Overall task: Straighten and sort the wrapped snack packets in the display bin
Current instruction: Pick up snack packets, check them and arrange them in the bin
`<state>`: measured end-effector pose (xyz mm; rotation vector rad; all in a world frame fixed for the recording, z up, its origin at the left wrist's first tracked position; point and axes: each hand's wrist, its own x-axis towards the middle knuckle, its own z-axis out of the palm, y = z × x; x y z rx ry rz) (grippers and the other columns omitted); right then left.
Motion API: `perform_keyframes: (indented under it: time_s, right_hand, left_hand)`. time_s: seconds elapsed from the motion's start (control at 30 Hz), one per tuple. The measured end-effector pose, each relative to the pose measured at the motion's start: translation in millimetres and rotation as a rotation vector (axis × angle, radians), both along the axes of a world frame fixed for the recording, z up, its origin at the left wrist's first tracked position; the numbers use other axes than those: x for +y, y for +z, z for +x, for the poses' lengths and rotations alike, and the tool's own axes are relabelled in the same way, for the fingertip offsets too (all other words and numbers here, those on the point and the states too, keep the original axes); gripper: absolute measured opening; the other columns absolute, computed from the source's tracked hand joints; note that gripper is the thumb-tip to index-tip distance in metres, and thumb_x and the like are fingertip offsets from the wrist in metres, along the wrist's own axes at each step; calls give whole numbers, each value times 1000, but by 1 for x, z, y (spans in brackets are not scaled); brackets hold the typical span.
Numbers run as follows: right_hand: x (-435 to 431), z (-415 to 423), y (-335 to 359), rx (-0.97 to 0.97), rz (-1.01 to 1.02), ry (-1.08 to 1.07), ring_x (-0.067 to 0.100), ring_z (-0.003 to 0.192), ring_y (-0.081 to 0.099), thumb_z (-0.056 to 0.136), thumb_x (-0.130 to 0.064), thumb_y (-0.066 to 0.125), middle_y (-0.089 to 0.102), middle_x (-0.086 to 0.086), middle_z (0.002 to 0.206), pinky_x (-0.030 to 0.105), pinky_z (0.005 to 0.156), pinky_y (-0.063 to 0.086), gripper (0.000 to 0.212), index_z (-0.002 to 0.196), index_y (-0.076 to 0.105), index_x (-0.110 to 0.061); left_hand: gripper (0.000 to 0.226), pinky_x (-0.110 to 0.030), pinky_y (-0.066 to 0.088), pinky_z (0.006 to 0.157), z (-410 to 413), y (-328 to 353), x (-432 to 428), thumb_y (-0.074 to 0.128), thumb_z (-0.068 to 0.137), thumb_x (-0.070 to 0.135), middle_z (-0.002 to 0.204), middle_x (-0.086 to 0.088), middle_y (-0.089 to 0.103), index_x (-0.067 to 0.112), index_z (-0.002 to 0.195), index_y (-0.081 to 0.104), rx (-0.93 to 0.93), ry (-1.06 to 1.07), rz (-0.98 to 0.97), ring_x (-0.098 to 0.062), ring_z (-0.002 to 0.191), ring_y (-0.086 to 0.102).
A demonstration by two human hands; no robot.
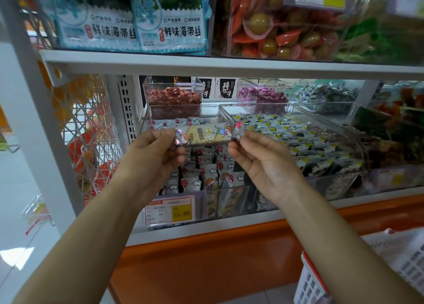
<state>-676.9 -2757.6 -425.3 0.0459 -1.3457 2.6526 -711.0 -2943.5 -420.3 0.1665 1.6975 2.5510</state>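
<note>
A long wrapped snack packet (pixel 207 134) with cartoon figures is held level above the clear display bin (pixel 199 200). My left hand (pixel 158 152) pinches its left end and my right hand (pixel 257 156) pinches its right end. Below it, the bin holds several similar white packets (pixel 206 175) with red and cloud prints, most standing on edge in rows. A price tag (pixel 169 210) reading 15.80 hangs on the bin's front wall.
A neighbouring clear bin (pixel 344 182) to the right holds dark and yellow packets. Smaller bins of red (pixel 174 97) and purple (pixel 261 94) sweets stand behind. The shelf board (pixel 206 65) runs overhead. A white basket (pixel 390 269) sits at lower right.
</note>
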Motion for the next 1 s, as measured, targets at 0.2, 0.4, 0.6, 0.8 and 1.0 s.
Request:
perform_keyframes:
  time_s: [0.2, 0.4, 0.6, 0.8, 1.0]
  right_hand:
    - [2, -3, -1, -15, -76, -102, 18, 65, 71, 86, 13, 50, 71, 11, 71, 21, 57, 56, 15, 91, 60, 3]
    - [1, -4, -1, -47, -94, -192, 17, 60, 70, 85, 14, 51, 63, 16, 85, 20, 55, 55, 16, 87, 60, 0]
    - [0, -4, 1, -29, 112, -152, 17, 59, 68, 91, -21, 57, 67, 6, 67, 26, 51, 55, 15, 92, 57, -6]
    - [0, -6, -2, 30, 360, -194, 21, 68, 68, 91, -5, 55, 61, 16, 94, 26, 59, 56, 2, 93, 56, -5]
    - [0, -3, -5, 87, 507, -152, 22, 85, 69, 90, -9, 57, 67, 9, 101, 27, 66, 57, 16, 98, 68, -17]
  left_hand:
    - [16, -18, 55, 60, 2, 3, 2, 49, 89, -7, 77, -8, 60, 7, 95, 56, -72, -62, 185, -12, 63, 64]
    - [22, -18, 55, 61, 4, 4, 3, 50, 86, -10, 76, -9, 60, 4, 103, 54, 8, -59, 113, -11, 61, 67]
    - [27, -16, 53, 57, 7, 2, 2, 50, 88, -7, 73, -4, 50, 4, 113, 54, 144, -40, -147, -10, 64, 66]
    - [20, -26, 57, 69, 12, 8, 2, 57, 87, 3, 81, -4, 67, 17, 77, 67, 177, -109, -243, -18, 81, 66]
    - [23, -24, 55, 81, 10, 5, -2, 61, 85, 11, 110, -13, 63, 13, 107, 63, 230, -42, -371, -17, 92, 68]
